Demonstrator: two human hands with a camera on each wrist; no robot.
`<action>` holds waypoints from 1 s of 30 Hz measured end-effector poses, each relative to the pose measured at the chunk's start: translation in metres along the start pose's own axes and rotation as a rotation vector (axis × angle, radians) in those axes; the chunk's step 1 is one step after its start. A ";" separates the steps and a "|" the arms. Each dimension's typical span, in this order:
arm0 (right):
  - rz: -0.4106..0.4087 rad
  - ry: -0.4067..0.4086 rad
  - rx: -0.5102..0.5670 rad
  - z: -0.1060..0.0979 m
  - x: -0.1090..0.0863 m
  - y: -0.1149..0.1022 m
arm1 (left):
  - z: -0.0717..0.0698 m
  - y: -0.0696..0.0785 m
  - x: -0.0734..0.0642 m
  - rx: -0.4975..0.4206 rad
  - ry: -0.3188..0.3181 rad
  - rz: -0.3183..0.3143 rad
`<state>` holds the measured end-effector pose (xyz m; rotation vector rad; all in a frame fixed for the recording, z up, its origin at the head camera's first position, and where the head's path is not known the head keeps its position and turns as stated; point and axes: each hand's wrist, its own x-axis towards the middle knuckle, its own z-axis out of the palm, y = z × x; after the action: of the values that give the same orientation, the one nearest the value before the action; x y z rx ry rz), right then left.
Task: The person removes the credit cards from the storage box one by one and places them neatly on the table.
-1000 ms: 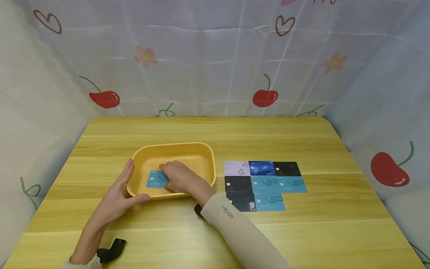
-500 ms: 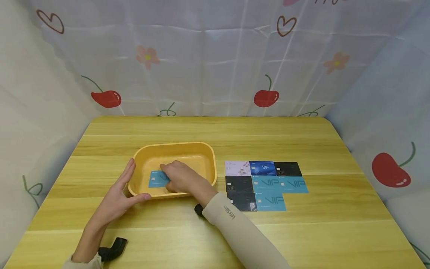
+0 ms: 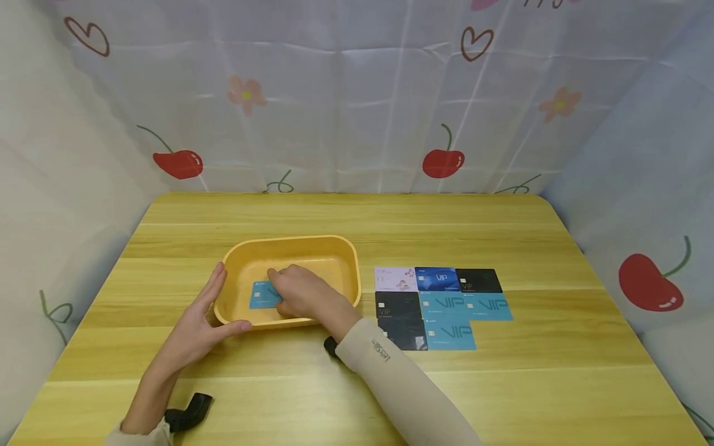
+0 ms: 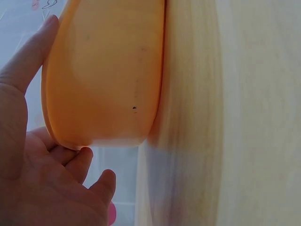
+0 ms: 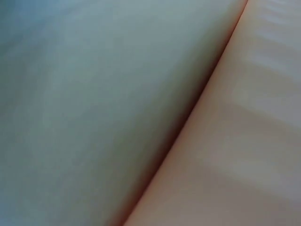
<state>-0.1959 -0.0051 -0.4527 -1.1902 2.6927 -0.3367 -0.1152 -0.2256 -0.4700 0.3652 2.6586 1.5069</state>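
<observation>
A shallow yellow plastic tray (image 3: 290, 239) stands on the table, left of centre in the head view. My left hand (image 3: 192, 331) holds its left end, thumb over the near rim and fingers along the outer wall. The left wrist view shows the tray's outside (image 4: 106, 75), with the thumb along the rim and the fingertips at the end. Inside the tray, my right hand (image 3: 304, 292) grips the right part of a light blue VIP card (image 3: 261, 295), close over the floor. Its fingertips are hidden under the hand. The right wrist view is a blur of pale surfaces.
Right of the tray, several VIP cards lie edge to edge in rows: a pink one (image 3: 395, 279), a dark blue one (image 3: 437, 279), black ones (image 3: 397, 305) and light blue ones (image 3: 449, 335). My right sleeve (image 3: 401, 384) passes beside them. A printed curtain (image 3: 346, 99) hangs behind the table.
The blue card has shifted very slightly right and away from me, with a little more of it under my right hand. My left hand stays on the tray.
</observation>
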 end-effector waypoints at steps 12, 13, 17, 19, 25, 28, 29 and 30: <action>0.001 0.064 0.144 -0.002 0.000 0.007 | 0.000 -0.001 0.000 0.008 -0.002 -0.002; -0.002 0.067 0.146 -0.002 0.000 0.007 | 0.000 -0.001 0.000 0.009 -0.002 -0.003; -0.006 0.077 0.161 -0.003 -0.001 0.007 | 0.000 -0.001 0.000 0.013 0.000 -0.005; -0.004 0.081 0.171 -0.004 -0.001 0.007 | 0.000 -0.001 0.000 0.017 0.000 -0.008; 0.003 0.112 0.208 -0.005 -0.003 0.007 | 0.000 0.000 0.000 0.019 -0.001 -0.013; 0.005 0.136 0.227 -0.007 -0.006 0.006 | 0.000 0.000 0.000 0.013 0.000 -0.013; 0.002 0.146 0.232 -0.007 -0.006 0.006 | 0.000 0.001 0.000 0.012 0.000 -0.012; 0.000 0.155 0.240 -0.008 -0.007 0.006 | 0.000 0.001 0.000 0.014 0.000 -0.011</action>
<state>-0.1971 0.0052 -0.4458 -1.1356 2.6818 -0.7570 -0.1151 -0.2253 -0.4695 0.3505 2.6672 1.4862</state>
